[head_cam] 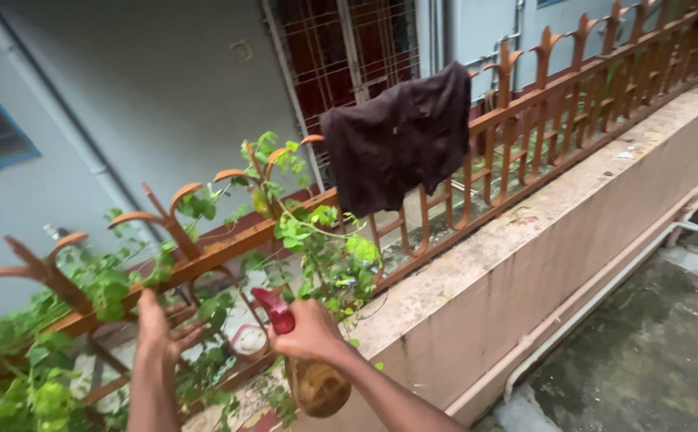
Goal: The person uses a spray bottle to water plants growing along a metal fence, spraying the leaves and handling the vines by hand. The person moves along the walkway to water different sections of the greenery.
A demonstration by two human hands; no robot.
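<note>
My right hand (pixel 311 332) grips a spray bottle with a red nozzle (pixel 273 310) and a brownish body (pixel 321 388) hanging below the fist. The nozzle points at a green climbing plant (pixel 325 240) that winds through an orange metal railing (pixel 525 104). My left hand (pixel 157 328) is raised with its fingers apart among the leaves, close to a railing bar; whether it touches a stem I cannot tell.
A dark cloth (pixel 397 140) hangs over the railing. The railing stands on a pale concrete parapet wall (pixel 525 264) with a white pipe (pixel 589 304) along its base. A wet concrete floor (pixel 653 352) lies at the right. Grey building walls stand beyond.
</note>
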